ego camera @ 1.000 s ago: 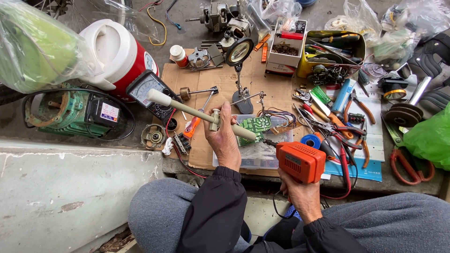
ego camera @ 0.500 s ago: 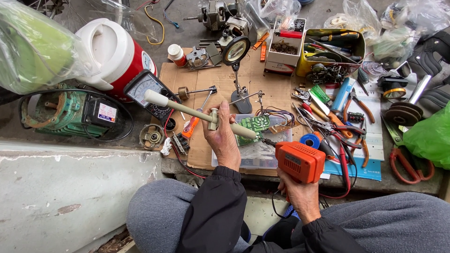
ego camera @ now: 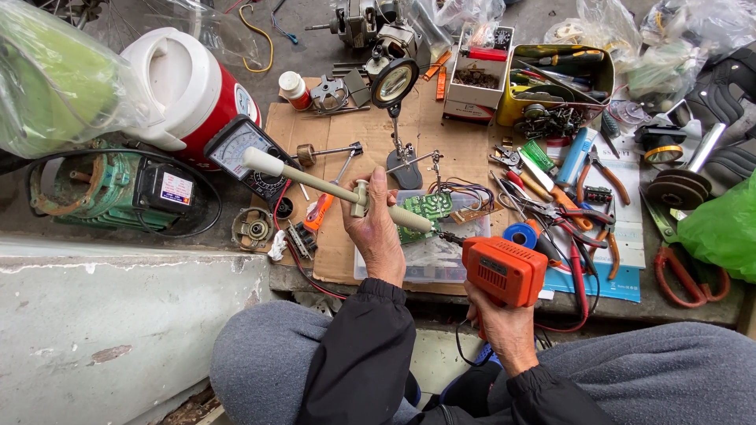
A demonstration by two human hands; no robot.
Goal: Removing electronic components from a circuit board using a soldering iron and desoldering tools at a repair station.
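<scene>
My left hand (ego camera: pixel 376 228) grips a long cream-coloured desoldering pump (ego camera: pixel 315 185), its tip down on a small green circuit board (ego camera: pixel 425 209). The board lies on a clear plastic box (ego camera: pixel 429 258) with thin coloured wires (ego camera: pixel 461 190) running off it. My right hand (ego camera: pixel 500 324) holds an orange soldering gun (ego camera: pixel 504 271) by its grip, its nose pointing left toward the board. A helping-hand stand with a round magnifier (ego camera: pixel 394 81) stands just behind the board on a sheet of brown cardboard (ego camera: pixel 358 138).
A red and white jug (ego camera: pixel 189 90), an analog multimeter (ego camera: pixel 240 149) and a green electric motor (ego camera: pixel 110 189) sit at the left. Pliers and cutters (ego camera: pixel 567 208), blue tape (ego camera: pixel 520 234), a yellow tool tin (ego camera: pixel 551 79) and plastic bags crowd the right. A concrete ledge (ego camera: pixel 118 315) is at the lower left.
Both hands keep their grip and stay nearly still. The pump's upper end has dipped slightly; the view has shifted a little.
</scene>
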